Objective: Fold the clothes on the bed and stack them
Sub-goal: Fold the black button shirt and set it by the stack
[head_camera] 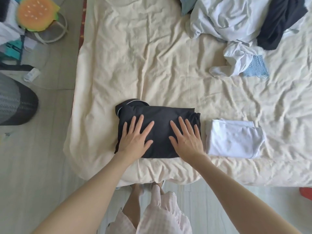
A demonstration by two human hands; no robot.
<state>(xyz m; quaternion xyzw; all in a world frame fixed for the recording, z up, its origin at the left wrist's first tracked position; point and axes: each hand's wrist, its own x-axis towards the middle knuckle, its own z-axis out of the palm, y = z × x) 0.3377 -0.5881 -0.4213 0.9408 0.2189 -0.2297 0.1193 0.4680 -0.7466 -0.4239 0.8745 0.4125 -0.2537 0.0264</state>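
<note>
step: flatten fold | black top left of white stack on bed | left hand, right hand flat, fingers splayed, pressing | tip: smooth outward, then lift onto stack

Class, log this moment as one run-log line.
step: flatten folded garment | left hand: flat on black garment | right hand: flat on it | white folded garment: beside, apart | unfolded pile: waiting

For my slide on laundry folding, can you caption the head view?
Both hands, left and right, press flat on a folded black garment beside a folded white one.
</note>
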